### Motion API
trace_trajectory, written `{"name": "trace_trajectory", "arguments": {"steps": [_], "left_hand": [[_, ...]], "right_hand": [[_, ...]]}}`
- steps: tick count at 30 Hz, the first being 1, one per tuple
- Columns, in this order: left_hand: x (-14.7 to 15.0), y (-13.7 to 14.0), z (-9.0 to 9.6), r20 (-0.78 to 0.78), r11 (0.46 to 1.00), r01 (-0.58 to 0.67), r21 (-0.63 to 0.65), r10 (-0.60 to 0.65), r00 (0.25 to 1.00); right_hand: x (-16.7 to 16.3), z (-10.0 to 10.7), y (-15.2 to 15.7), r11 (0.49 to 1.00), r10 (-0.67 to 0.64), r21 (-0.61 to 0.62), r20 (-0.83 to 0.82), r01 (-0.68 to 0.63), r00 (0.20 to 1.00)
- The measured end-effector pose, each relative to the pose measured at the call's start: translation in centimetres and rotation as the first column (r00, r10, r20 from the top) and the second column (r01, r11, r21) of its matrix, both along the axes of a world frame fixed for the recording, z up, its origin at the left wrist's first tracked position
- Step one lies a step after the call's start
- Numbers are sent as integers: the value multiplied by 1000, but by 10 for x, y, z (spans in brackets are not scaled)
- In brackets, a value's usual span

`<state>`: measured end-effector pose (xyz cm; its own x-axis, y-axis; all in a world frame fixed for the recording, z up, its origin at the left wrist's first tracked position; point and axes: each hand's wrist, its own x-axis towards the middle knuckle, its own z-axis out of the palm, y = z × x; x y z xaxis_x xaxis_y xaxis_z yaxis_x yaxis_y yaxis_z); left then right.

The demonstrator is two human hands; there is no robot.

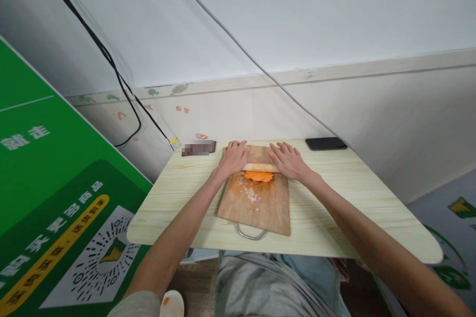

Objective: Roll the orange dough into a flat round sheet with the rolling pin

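Observation:
A light wooden rolling pin [259, 167] lies crosswise on a wooden cutting board [271, 210]. Under and just in front of it is a flat piece of orange dough [259, 177] with a ragged near edge; its far part is hidden by the pin. My left hand [234, 157] rests palm down over the pin's left end, fingers stretched forward. Over the right end lies my right hand [288, 159], its fingers extended and slightly spread. Both hands touch the pin without wrapping round it. White flour [251, 194] is scattered on the board nearer to me.
The board sits on a pale wood-grain table [334, 208], its metal handle [251, 234] towards me. A black phone [326, 143] lies at the back right, another phone-like device [212, 146] at the back left. A wall is behind; a green sign [37, 168] stands left. Cables hang down.

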<state>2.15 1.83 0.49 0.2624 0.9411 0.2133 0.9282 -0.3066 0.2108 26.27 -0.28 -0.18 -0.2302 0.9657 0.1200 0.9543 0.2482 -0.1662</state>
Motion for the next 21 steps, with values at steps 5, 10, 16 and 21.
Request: {"name": "trace_trajectory", "arguments": {"steps": [5, 10, 16, 21], "left_hand": [[1, 11, 0, 5, 1000, -17, -26, 18, 1000], [2, 22, -1, -7, 998, -36, -45, 36, 999], [3, 32, -2, -27, 997, -53, -52, 52, 998], [4, 34, -2, -21, 998, -49, -35, 48, 999]], "right_hand": [[-1, 4, 10, 995, -33, -90, -35, 30, 999], [-2, 8, 19, 990, -46, -132, -38, 40, 998], [0, 5, 31, 994, -45, -103, -47, 40, 998], [1, 1, 33, 997, -31, -65, -35, 29, 999]]}}
